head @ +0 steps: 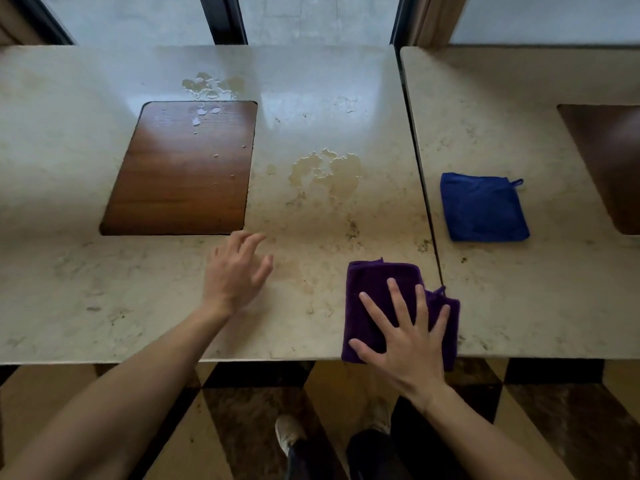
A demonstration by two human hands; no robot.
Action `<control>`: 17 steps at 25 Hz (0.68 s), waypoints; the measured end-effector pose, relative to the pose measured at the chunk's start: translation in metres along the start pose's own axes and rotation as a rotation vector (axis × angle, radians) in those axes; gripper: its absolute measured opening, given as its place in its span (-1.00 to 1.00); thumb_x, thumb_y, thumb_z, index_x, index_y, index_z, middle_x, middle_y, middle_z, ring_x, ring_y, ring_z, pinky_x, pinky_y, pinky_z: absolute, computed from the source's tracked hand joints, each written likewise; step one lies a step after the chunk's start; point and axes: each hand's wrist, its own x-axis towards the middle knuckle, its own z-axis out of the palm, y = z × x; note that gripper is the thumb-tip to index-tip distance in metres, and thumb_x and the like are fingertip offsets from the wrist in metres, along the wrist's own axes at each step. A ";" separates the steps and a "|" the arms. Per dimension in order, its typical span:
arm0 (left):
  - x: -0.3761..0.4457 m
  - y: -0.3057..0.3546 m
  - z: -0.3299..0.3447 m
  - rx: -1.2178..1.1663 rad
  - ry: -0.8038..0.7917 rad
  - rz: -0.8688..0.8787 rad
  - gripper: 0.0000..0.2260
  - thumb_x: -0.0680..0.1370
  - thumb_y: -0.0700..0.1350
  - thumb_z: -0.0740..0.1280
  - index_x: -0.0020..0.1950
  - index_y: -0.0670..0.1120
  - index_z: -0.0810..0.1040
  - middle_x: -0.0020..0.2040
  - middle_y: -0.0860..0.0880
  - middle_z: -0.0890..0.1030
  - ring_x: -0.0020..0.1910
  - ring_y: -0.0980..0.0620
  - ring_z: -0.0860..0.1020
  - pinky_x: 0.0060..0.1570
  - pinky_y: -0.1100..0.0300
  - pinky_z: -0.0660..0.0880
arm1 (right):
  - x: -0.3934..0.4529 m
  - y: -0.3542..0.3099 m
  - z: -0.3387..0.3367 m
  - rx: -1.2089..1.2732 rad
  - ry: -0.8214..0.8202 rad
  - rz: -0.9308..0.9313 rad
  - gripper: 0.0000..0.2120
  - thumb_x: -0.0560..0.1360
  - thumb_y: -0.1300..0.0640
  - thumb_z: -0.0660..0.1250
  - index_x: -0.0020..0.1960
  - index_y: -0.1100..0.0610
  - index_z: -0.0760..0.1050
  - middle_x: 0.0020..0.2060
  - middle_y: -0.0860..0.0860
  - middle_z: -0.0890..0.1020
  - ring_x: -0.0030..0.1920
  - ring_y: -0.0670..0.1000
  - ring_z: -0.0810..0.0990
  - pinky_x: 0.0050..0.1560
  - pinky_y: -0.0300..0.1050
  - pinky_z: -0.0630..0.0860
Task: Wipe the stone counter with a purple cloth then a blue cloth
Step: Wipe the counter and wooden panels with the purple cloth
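**A:** Status on the hands?

**B:** Right hand (407, 344) flat on the folded dark purple terry cloth (374, 296), fingers spread and straight, palm pressing down. No pinch, grip wide. Left hand (235, 275) over bare stone well to the left of the cloth, fingers loosely fanned, holding nothing. Can't tell whether it touches the surface.

**A:** Where's the purple cloth exactly?

**B:** Near front edge of the beige mottled stone worktop (86, 289), right-hand end of the left slab. Its near edge hangs slightly past the front lip. Its right corner, with a small hanging loop, sits over the dark seam (420, 174) between the two slabs.

**A:** Blue one?

**B:** Folded square royal-blue cloth (483, 207) lies flat on the right slab, just past the seam, farther back than the purple one. Loop at its far right corner. Untouched, well apart from both hands.

**A:** Surface condition?

**B:** Wet. One irregular puddle (325, 171) mid-slab, beyond the purple cloth and apart from it. A second patch of water (211, 86) farther back, with droplets trailing onto the rectangular brown wood-grain inset panel (180, 181) in the left slab. Another brown inset (609, 161) is partly in view at the right edge.

**A:** Anything else?

**B:** Checkered dark-and-tan floor (242, 410) below the worktop, person's light-coloured shoes (289, 433) visible. Dark window frames (225, 19) behind.
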 end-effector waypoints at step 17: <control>0.183 -0.118 0.001 0.238 -0.152 -0.191 -0.37 0.51 0.38 0.00 0.55 0.22 0.22 0.59 -0.11 0.17 0.54 -0.33 0.11 0.30 -0.60 0.02 | 0.357 0.009 -0.040 0.096 0.056 0.356 -0.28 0.40 -0.59 -0.18 0.52 -0.41 -0.10 0.61 -0.09 -0.04 0.57 0.25 -0.13 0.32 0.63 -0.22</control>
